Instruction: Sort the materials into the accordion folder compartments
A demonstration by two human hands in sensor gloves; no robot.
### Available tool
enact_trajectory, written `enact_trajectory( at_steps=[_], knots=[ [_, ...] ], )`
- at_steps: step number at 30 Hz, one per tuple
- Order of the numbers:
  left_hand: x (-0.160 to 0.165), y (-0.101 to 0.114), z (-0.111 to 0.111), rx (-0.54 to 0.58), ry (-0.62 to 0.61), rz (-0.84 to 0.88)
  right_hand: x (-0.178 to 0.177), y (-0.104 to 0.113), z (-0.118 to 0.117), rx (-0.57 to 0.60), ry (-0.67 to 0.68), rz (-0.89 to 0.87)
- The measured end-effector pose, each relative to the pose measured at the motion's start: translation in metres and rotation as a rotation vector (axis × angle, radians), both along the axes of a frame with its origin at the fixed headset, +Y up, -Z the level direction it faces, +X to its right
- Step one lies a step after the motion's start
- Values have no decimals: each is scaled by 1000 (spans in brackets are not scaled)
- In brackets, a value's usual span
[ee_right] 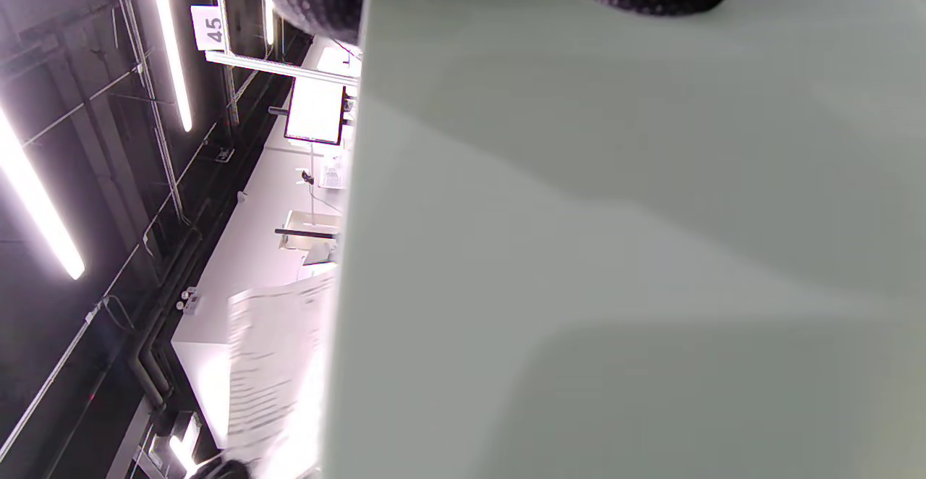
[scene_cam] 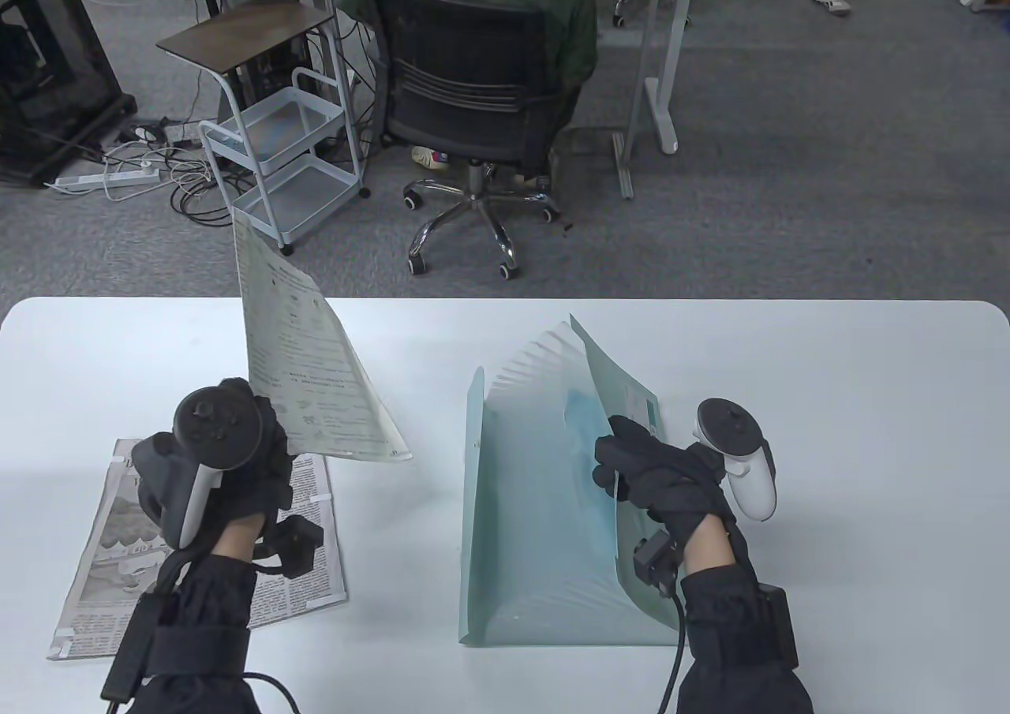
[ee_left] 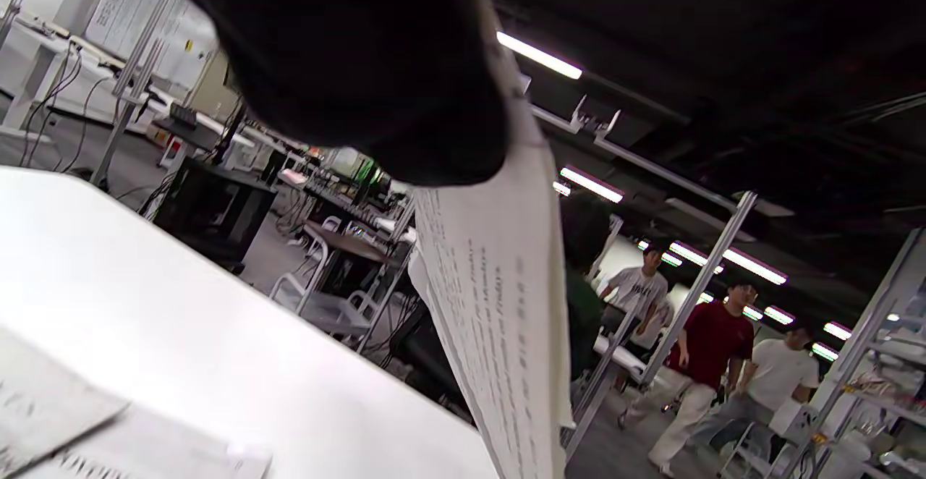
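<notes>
While my left hand [scene_cam: 217, 461] pinches one printed sheet [scene_cam: 312, 355], long axis toward upper left, my right hand [scene_cam: 671, 481] grips one accordion folder's [scene_cam: 544, 509] flap; one newspaper [scene_cam: 308, 572] lies lower left.

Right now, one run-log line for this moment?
left hand: holds printed sheet raised | right hand: holds accordion folder flap open | newspaper: on table

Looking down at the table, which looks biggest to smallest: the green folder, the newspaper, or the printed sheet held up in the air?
1. Accordion folder, spread open, looks largest.
2. and 3. Newspaper and printed sheet: unsure. The left hand covers part of the newspaper, and the raised sheet sits nearer the camera and tilted.
</notes>
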State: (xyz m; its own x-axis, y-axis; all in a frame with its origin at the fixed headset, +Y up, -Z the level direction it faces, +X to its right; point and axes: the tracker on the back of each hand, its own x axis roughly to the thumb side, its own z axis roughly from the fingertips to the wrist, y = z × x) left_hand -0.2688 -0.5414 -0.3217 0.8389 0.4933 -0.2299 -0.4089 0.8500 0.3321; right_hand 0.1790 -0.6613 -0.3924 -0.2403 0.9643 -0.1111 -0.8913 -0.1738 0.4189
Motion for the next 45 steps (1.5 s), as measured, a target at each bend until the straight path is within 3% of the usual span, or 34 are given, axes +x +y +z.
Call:
enact_trajectory(
  at_steps=[6, 10, 20, 29, 45],
  knots=[
    [17, 39, 29, 185, -76, 48, 2, 0, 0, -3, 0, -12],
    [37, 47, 42, 260, -127, 63, 2, -1, 0, 1, -3, -7],
    [94, 18, 61, 375, -232, 44, 7, 0, -1, 5, -7, -24],
    [125, -15, 60, 360, -254, 19, 11, 1, 0, 14, -20, -35],
    [114, -22, 65, 414, -241, -16, 8, 0, 0, 14, -20, -25]
  ],
)
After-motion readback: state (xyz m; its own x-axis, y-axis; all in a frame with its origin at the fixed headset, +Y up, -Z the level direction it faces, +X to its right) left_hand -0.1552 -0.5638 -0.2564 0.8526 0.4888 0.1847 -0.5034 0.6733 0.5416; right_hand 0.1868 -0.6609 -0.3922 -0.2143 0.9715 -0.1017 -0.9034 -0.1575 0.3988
